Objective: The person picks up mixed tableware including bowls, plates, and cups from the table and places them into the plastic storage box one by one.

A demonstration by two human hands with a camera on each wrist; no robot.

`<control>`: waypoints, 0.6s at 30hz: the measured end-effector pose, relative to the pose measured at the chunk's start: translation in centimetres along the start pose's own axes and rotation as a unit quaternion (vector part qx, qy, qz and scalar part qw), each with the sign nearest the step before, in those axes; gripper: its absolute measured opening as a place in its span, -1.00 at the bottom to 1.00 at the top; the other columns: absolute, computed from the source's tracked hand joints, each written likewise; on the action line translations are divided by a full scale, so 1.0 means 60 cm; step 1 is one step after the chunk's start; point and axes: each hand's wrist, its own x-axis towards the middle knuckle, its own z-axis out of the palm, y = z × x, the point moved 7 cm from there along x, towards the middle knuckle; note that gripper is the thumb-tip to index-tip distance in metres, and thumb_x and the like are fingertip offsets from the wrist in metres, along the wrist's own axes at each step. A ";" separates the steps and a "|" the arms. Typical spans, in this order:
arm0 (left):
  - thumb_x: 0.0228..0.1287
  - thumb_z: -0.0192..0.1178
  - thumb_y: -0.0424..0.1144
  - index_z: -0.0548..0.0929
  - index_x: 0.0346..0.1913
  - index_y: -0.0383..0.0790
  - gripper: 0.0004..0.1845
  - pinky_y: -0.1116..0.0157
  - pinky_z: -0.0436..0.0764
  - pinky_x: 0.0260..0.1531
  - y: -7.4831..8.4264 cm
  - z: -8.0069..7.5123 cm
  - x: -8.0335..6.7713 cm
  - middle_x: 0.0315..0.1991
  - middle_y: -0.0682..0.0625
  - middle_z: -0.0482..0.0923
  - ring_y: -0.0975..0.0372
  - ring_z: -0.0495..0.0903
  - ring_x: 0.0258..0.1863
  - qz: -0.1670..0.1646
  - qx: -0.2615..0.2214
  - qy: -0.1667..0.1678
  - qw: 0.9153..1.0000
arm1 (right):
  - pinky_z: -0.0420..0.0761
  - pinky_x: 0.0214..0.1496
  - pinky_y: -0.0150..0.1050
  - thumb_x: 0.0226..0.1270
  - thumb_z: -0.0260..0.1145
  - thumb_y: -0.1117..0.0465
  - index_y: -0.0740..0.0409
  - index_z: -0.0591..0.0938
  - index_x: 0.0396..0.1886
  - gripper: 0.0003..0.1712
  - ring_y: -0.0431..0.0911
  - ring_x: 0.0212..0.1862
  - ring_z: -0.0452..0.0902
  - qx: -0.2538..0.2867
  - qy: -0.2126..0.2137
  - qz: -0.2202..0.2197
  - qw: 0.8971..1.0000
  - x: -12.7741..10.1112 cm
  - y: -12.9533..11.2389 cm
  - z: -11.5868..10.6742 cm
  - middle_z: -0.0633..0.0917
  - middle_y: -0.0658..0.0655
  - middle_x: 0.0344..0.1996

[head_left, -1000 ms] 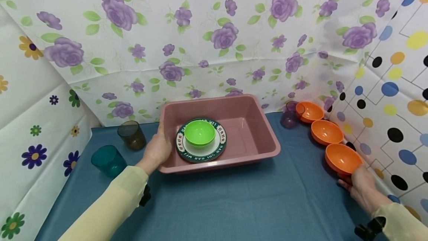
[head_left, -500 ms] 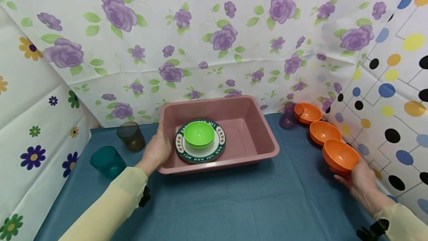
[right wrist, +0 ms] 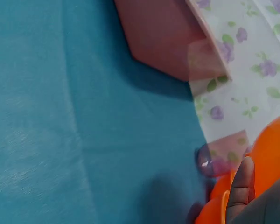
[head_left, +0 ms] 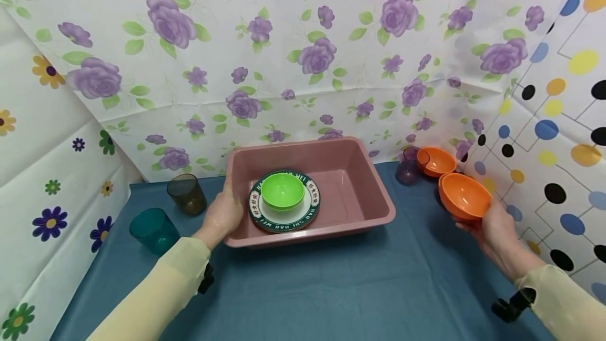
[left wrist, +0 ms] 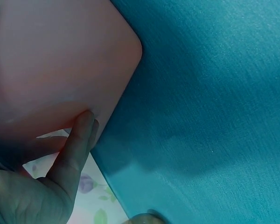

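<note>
My left hand (head_left: pixel 221 217) grips the left side of a pink plastic basin (head_left: pixel 347 228). In the left wrist view, its fingers (left wrist: pixel 74 151) lie along the outer wall. Inside the basin, a green bowl (head_left: pixel 282 190) sits on a white plate with a green lettered rim (head_left: pixel 254 207). My right hand (head_left: pixel 499 236) holds an orange bowl (head_left: pixel 465 196) by its near right side, tilted a little, with fingers underneath. That bowl overlaps a second orange bowl (head_left: pixel 441 177), mostly hidden beneath it. Behind them is a third orange bowl (head_left: pixel 437 162).
A purple clear cup (head_left: pixel 407 171) stands left of the rear orange bowl. To the basin's left are a brown clear cup (head_left: pixel 187 194) and a teal cup (head_left: pixel 154 230). Blue cloth (head_left: pixel 331 288) covers the table; patterned sheets (head_left: pixel 284 67) rise at the back and both sides.
My right hand has lifted the nearest orange bowl and carried it back and left, over the middle orange bowl. The left hand has kept its place on the basin.
</note>
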 end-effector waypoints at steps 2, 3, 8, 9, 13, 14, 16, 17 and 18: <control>0.69 -0.24 -0.23 -0.47 0.64 0.13 -0.23 0.02 0.75 -0.30 -0.001 0.000 -0.001 -0.24 -0.27 0.66 0.09 0.74 -0.45 -0.001 -0.001 -0.001 1.000 | 0.76 -0.15 -0.11 0.72 -0.29 -0.12 -0.13 -0.19 0.70 -0.29 0.04 -0.26 0.73 -0.006 -0.006 -0.004 1.000 0.002 -0.007 0.016 0.39 0.17 0.14; 0.69 -0.24 -0.23 -0.47 0.64 0.13 -0.23 0.02 0.75 -0.30 -0.001 0.001 -0.001 -0.24 -0.27 0.66 0.09 0.74 -0.45 -0.003 -0.002 -0.002 1.000 | 0.76 -0.14 -0.10 0.72 -0.26 -0.12 -0.16 -0.17 0.70 -0.30 0.06 -0.26 0.75 -0.001 -0.012 -0.001 1.000 0.002 -0.011 0.023 0.44 0.13 0.12; 0.68 -0.18 -0.23 -0.48 0.64 0.18 -0.19 0.01 0.76 -0.30 0.000 0.001 -0.001 -0.28 -0.24 0.66 0.10 0.74 -0.48 0.001 -0.007 -0.001 1.000 | 0.77 -0.21 -0.09 0.72 -0.17 -0.09 -0.18 -0.04 0.70 -0.33 0.10 -0.32 0.75 0.020 -0.037 -0.011 0.999 0.006 -0.031 0.061 0.69 0.01 -0.14; 0.68 -0.17 -0.23 -0.49 0.63 0.18 -0.18 0.01 0.76 -0.30 0.000 0.001 -0.001 -0.29 -0.24 0.66 0.10 0.74 -0.48 0.003 -0.008 -0.001 1.000 | 0.77 -0.23 -0.10 0.72 -0.17 -0.08 -0.19 -0.01 0.69 -0.34 0.10 -0.34 0.75 0.020 -0.039 -0.013 0.999 0.007 -0.034 0.068 0.71 0.02 -0.18; 0.66 -0.12 -0.25 -0.50 0.63 0.20 -0.14 0.00 0.76 -0.28 0.001 0.000 -0.002 -0.32 -0.21 0.65 0.10 0.74 -0.48 0.004 -0.008 0.001 1.000 | 0.77 -0.23 -0.10 0.71 -0.15 -0.12 -0.21 0.03 0.67 -0.35 0.08 -0.34 0.74 0.000 -0.041 -0.022 0.999 0.011 -0.047 0.093 0.68 0.04 -0.12; 0.66 -0.12 -0.25 -0.49 0.63 0.19 -0.14 0.00 0.76 -0.28 0.002 -0.001 -0.002 -0.32 -0.21 0.65 0.10 0.74 -0.48 0.005 -0.007 0.002 1.000 | 0.76 -0.22 -0.11 0.71 -0.15 -0.13 -0.20 0.05 0.67 -0.36 0.06 -0.33 0.74 -0.011 -0.042 -0.025 0.999 0.011 -0.050 0.100 0.65 0.05 -0.07; 0.66 -0.12 -0.24 -0.49 0.63 0.20 -0.14 0.01 0.76 -0.29 0.002 -0.002 -0.003 -0.33 -0.20 0.65 0.11 0.74 -0.49 0.002 -0.006 0.004 1.000 | 0.76 -0.19 -0.13 0.71 -0.16 -0.15 -0.17 0.06 0.65 -0.36 0.04 -0.31 0.73 -0.029 -0.042 -0.030 0.998 0.012 -0.056 0.112 0.58 0.08 0.01; 0.66 -0.12 -0.24 -0.49 0.63 0.19 -0.14 0.01 0.76 -0.30 0.002 -0.002 -0.003 -0.34 -0.20 0.65 0.11 0.73 -0.49 0.002 -0.005 0.004 1.000 | 0.76 -0.19 -0.14 0.71 -0.18 -0.16 -0.14 0.06 0.64 -0.36 0.03 -0.31 0.72 -0.034 -0.041 -0.031 0.998 0.013 -0.058 0.117 0.55 0.09 0.03; 0.66 -0.12 -0.24 -0.49 0.63 0.19 -0.15 0.02 0.76 -0.31 0.002 -0.002 -0.003 -0.35 -0.20 0.65 0.11 0.73 -0.50 0.002 -0.005 0.004 1.000 | 0.76 -0.19 -0.15 0.71 -0.19 -0.16 -0.13 0.05 0.65 -0.35 0.02 -0.31 0.71 -0.035 -0.039 -0.031 0.998 0.014 -0.060 0.123 0.54 0.09 0.02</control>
